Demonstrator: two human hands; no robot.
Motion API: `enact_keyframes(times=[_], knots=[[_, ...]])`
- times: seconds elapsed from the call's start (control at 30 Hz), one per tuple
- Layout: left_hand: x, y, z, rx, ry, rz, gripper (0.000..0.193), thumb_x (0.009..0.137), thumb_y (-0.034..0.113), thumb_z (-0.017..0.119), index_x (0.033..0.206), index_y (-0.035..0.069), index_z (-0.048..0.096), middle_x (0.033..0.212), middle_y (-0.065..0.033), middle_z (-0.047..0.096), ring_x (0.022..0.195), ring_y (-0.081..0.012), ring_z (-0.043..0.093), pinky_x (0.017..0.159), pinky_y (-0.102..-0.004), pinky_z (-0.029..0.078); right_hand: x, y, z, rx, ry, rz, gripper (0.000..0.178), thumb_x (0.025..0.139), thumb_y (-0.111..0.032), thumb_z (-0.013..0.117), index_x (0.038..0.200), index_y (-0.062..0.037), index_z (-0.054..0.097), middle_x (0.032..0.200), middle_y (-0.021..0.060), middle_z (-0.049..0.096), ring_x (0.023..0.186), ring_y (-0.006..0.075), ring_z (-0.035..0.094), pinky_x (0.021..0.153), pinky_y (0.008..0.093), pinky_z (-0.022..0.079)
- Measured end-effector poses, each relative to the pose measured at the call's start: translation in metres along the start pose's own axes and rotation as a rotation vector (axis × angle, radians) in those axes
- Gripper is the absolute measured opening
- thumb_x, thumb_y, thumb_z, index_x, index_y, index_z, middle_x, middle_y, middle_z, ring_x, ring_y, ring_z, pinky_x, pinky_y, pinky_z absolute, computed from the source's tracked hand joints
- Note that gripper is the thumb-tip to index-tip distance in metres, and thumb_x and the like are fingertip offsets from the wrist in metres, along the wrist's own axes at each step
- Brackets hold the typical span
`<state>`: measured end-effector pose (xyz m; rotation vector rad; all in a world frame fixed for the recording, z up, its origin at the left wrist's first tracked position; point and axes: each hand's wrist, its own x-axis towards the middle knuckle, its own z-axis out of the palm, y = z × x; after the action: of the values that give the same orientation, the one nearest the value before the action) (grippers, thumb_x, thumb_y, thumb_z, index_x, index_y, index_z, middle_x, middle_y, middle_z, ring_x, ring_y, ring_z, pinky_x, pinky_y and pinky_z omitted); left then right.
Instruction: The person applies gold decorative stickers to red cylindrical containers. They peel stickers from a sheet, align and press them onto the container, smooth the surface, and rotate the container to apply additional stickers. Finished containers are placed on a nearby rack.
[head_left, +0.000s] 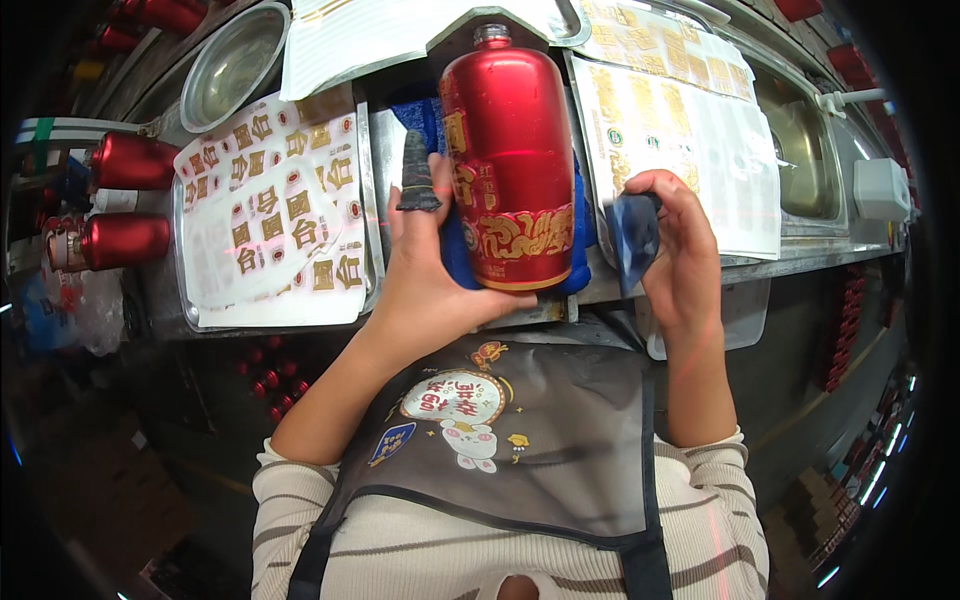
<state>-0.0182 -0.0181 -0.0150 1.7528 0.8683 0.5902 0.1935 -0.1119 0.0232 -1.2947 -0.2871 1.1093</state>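
Observation:
A glossy red bottle (508,150) with gold lettering and a gold patterned band lies on a blue cloth (457,250), its neck pointing away from me. My left hand (425,265) grips it at the lower left, the thumb along its base. A black finger cover (416,172) sits on one finger of that hand. To the right of the bottle and apart from it, my right hand (685,245) is closed on a thin, dark blue, slightly blurred scraper-like piece (634,236). Its exact kind I cannot make out.
Sheets of gold and red decals (270,215) lie at left, with more decal sheets (690,150) at right. A metal bowl (236,66) stands at the far left. Two red bottles (125,240) lie beyond the left sheets. A sink (800,150) is at right.

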Motion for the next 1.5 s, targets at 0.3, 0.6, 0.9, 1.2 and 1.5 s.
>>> enact_keyframes(times=[0.3,0.6,0.9,1.2,1.5], knots=[[-0.003,-0.007,0.012,0.175,0.172,0.214,0.105,0.066,0.038,0.088,0.148,-0.002,0.035,0.150,-0.0215,0.042,0.142,-0.0345,0.039,0.117,-0.0630,0.003,-0.024,0.023,0.070,-1.037,-0.101,-0.962,0.025,0.086,-0.006,0.070,0.107,0.0003,0.057,0.091,0.0125,0.062,0.079,0.0234,0.064,0.070,0.0327,0.051],[0.001,-0.005,0.011,0.128,0.105,0.178,0.096,0.064,0.037,0.092,0.140,0.002,0.044,0.135,-0.0159,0.055,0.134,-0.0341,0.046,0.118,-0.0581,0.011,-0.009,0.039,0.002,-0.530,0.155,-0.251,0.023,0.090,-0.012,0.071,0.105,-0.0003,0.058,0.092,0.0063,0.062,0.083,0.0107,0.057,0.075,0.0261,0.048],[0.006,-0.007,0.002,0.049,0.015,0.083,0.107,0.062,0.033,0.093,0.146,-0.001,0.035,0.133,-0.0180,0.056,0.136,-0.0344,0.041,0.118,-0.0479,0.020,-0.005,0.043,0.003,-0.613,0.136,-0.386,0.020,0.092,-0.012,0.067,0.104,-0.0001,0.057,0.091,0.0077,0.061,0.081,0.0155,0.058,0.075,0.0285,0.049],[0.004,-0.011,0.000,0.098,0.043,0.119,0.103,0.061,0.030,0.092,0.144,0.001,0.039,0.131,-0.0160,0.058,0.137,-0.0344,0.041,0.120,-0.0508,0.011,-0.007,0.031,0.007,-0.610,0.155,-0.599,0.019,0.091,-0.010,0.068,0.104,-0.0026,0.056,0.091,0.0035,0.060,0.078,0.0106,0.057,0.072,0.0235,0.048],[0.004,0.011,0.003,0.402,0.177,0.367,0.094,0.063,0.036,0.090,0.139,0.003,0.047,0.139,-0.0218,0.051,0.138,-0.0445,0.039,0.113,-0.0659,0.011,-0.022,0.031,0.019,-0.762,0.097,-0.955,0.029,0.077,0.005,0.077,0.103,-0.0031,0.068,0.089,0.0076,0.063,0.077,0.0185,0.062,0.072,0.0293,0.051]])
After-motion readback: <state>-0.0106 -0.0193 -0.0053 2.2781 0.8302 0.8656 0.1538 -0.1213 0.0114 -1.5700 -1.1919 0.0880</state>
